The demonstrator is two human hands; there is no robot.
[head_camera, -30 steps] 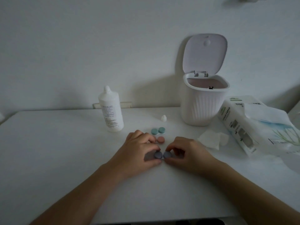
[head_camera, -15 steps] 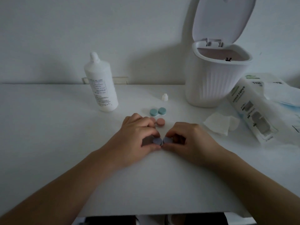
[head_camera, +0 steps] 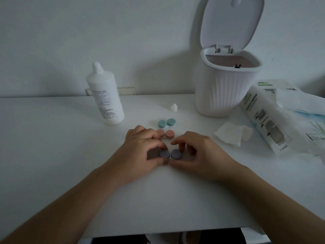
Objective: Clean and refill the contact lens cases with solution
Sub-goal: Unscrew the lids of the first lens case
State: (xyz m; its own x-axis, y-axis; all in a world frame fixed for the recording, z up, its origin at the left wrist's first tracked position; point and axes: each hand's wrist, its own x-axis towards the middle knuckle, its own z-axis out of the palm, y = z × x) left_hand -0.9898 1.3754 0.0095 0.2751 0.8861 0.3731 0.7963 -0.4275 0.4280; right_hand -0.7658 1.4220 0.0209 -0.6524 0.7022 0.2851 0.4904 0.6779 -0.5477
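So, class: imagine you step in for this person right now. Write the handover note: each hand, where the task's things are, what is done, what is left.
Left hand pinches the left cap of the grey-blue case; right hand pinches its right cap. The case sits on the table.
Pink case and teal case lie capped just behind, in a row.
Solution bottle stands uncapped at back left; its small cap sits near the open bin. Tissue and tissue pack are at right.
Done: cannot tell for any case.
Left: probably finish the grey-blue case, then recap the bottle.
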